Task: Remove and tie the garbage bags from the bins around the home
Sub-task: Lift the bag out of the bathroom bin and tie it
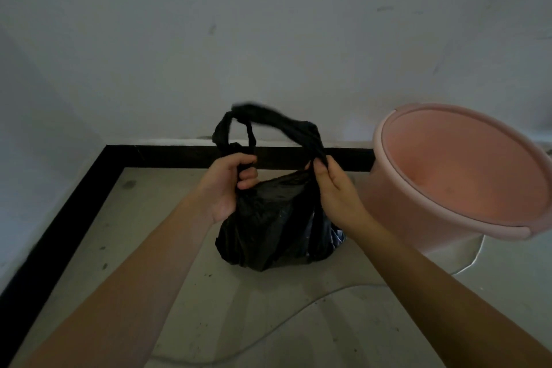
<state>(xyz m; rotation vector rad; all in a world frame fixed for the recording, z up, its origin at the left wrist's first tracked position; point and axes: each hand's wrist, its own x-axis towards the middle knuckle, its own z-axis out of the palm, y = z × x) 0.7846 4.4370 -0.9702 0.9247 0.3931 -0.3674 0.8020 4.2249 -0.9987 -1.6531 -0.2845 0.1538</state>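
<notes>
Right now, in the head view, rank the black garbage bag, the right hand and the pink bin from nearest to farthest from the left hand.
1. Black garbage bag: gripped at one handle by the left hand.
2. Right hand: across the bag, pinching the other handle.
3. Pink bin: far right, beyond the right hand.

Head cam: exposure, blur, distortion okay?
Head view: dim and underexposed, garbage bag folds barely readable; head view: motion blur on the bag handles, which the left hand and right hand grip; head view: wide-angle stretches the pink bin at the right edge.
</notes>
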